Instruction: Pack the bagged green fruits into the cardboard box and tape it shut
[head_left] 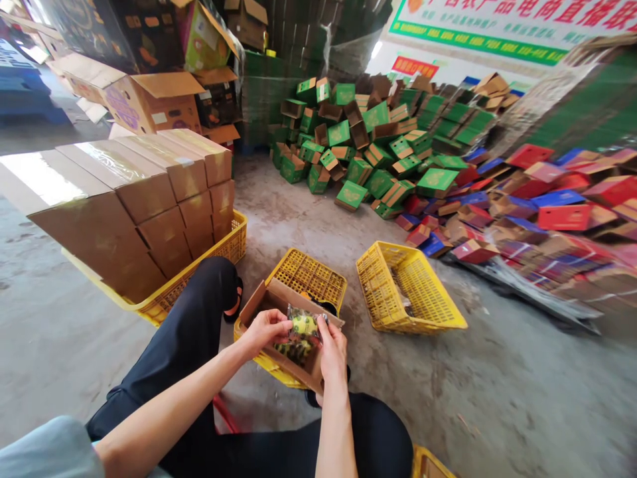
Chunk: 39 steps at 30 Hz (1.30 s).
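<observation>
Between my two hands is a small clear packet (304, 323) with yellow-green and dark print or contents; what is inside I cannot make out. My left hand (269, 330) pinches its left end, and the fingers of my right hand (332, 345) grip its right end. Right below is an open cardboard box (259, 302), with similar yellow-green packets (297, 352) lying inside. The box rests on a yellow plastic crate (279, 372) between my legs.
Taped cardboard boxes (174, 172) fill a long yellow crate (199, 269) at left. Another yellow crate (318, 272) lies just beyond the open box. A tilted yellow basket (432, 299) stands to the right. Piles of green boxes (351, 192) and red and blue boxes (562, 218) lie further back.
</observation>
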Each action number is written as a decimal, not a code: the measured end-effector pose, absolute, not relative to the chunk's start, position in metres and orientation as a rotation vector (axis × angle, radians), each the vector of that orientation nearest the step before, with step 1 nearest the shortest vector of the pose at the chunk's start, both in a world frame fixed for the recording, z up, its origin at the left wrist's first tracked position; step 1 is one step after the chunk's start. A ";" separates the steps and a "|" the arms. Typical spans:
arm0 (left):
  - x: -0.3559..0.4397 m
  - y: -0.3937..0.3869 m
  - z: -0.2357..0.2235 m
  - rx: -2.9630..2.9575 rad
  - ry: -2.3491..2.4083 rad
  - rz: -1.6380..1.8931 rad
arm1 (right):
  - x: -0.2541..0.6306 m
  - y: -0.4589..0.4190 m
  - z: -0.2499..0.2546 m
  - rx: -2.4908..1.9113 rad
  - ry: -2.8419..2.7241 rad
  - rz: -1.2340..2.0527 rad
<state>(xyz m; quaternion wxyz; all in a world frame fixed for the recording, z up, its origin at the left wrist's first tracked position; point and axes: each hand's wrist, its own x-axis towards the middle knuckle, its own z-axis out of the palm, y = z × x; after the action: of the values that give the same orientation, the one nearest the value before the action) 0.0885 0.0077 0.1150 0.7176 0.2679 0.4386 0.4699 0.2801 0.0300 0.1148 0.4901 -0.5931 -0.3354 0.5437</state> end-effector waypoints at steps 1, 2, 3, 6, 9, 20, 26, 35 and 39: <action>0.089 0.008 0.115 0.590 0.978 1.045 | 0.280 0.030 0.114 -1.442 -0.829 1.314; 0.089 0.008 0.115 0.588 0.984 1.052 | 0.280 0.030 0.113 -1.441 -0.841 1.307; 0.089 0.008 0.115 0.588 0.989 1.061 | 0.280 0.030 0.113 -1.436 -0.849 1.297; 0.088 0.009 0.116 0.613 0.986 1.073 | 0.280 0.029 0.114 -1.412 -0.858 1.276; 0.087 0.009 0.117 0.646 0.966 1.066 | 0.281 0.029 0.116 -1.408 -0.829 1.306; 0.091 0.010 0.113 0.652 0.964 1.091 | 0.282 0.028 0.117 -1.475 -0.759 1.309; 0.089 0.009 0.113 0.632 0.986 1.091 | 0.281 0.028 0.120 -1.395 -0.787 1.349; 0.087 0.003 0.111 0.586 0.936 1.006 | 0.280 0.029 0.115 -1.262 -0.912 1.373; 0.087 0.003 0.117 0.602 0.911 1.024 | 0.279 0.028 0.117 -1.265 -0.941 1.400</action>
<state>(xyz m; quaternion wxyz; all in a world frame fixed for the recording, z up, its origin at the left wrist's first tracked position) 0.0868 0.0028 0.1173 0.7327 0.2736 0.4142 0.4655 0.2792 0.0280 0.1167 0.4939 -0.5216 -0.3880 0.5775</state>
